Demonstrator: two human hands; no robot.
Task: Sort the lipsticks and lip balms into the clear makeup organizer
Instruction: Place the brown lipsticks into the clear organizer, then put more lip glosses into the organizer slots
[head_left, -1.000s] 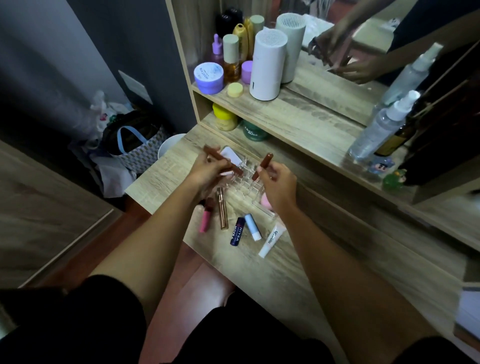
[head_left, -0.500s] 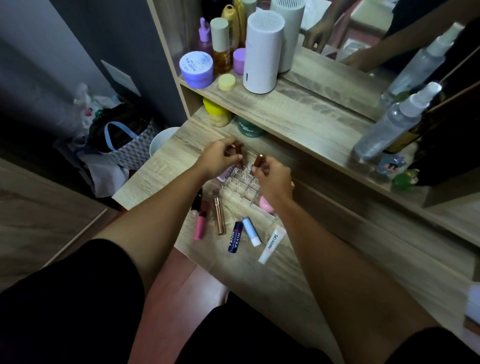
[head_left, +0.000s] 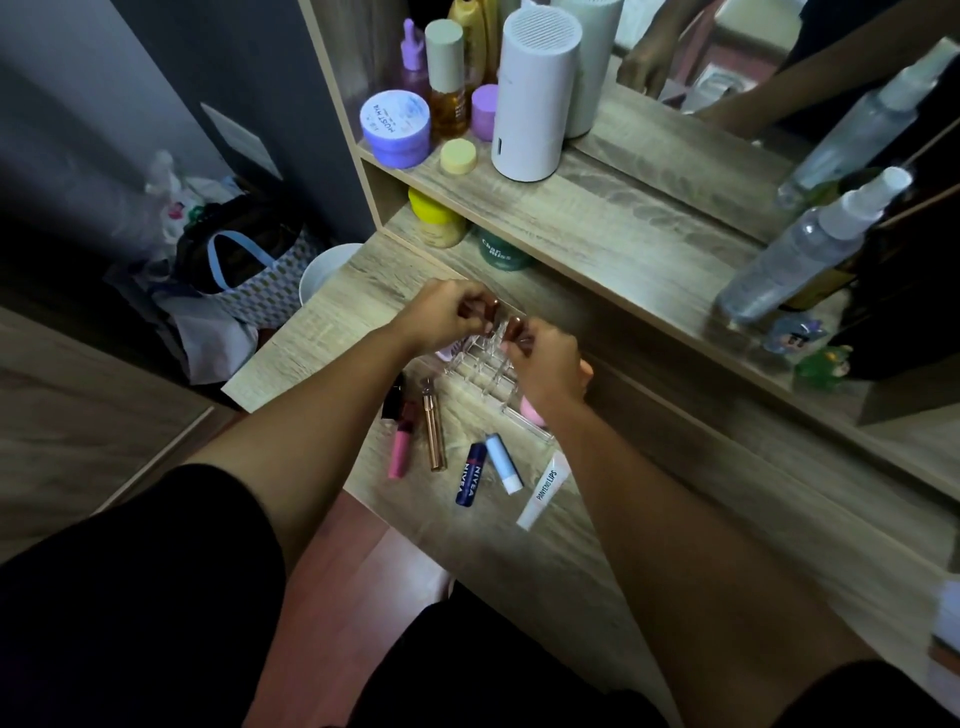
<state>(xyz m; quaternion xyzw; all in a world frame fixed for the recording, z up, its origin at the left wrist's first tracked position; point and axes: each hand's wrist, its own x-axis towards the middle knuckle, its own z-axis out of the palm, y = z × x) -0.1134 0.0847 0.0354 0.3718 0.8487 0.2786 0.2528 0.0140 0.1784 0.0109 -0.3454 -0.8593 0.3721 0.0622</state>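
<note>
The clear makeup organizer (head_left: 485, 371) stands on the wooden desk (head_left: 332, 306). My left hand (head_left: 441, 314) grips a brown lipstick (head_left: 491, 306) upright over its far slots. My right hand (head_left: 545, 364) holds a second brown lipstick (head_left: 517, 328) beside it, also over the slots. Whether either tip sits inside a slot is hidden. Lying in front of the organizer are a pink lip gloss (head_left: 401, 451), a gold tube (head_left: 434, 428), a dark blue Nivea lip balm (head_left: 468, 480), a light blue lip balm (head_left: 503, 462) and a white lip tube (head_left: 545, 491). A pink item (head_left: 531, 413) sits under my right wrist.
A raised shelf (head_left: 597, 218) behind the organizer carries a white cylinder (head_left: 535, 93), a purple jar (head_left: 396, 127), bottles and spray bottles (head_left: 810, 244). A mirror stands behind. Jars (head_left: 436, 218) sit under the shelf. A bag (head_left: 244, 270) and white bin (head_left: 324, 270) lie on the floor left.
Both hands brought their brown lipsticks from tilted to upright and lowered them together over the organizer's far slots. The camera view shifted slightly closer.
</note>
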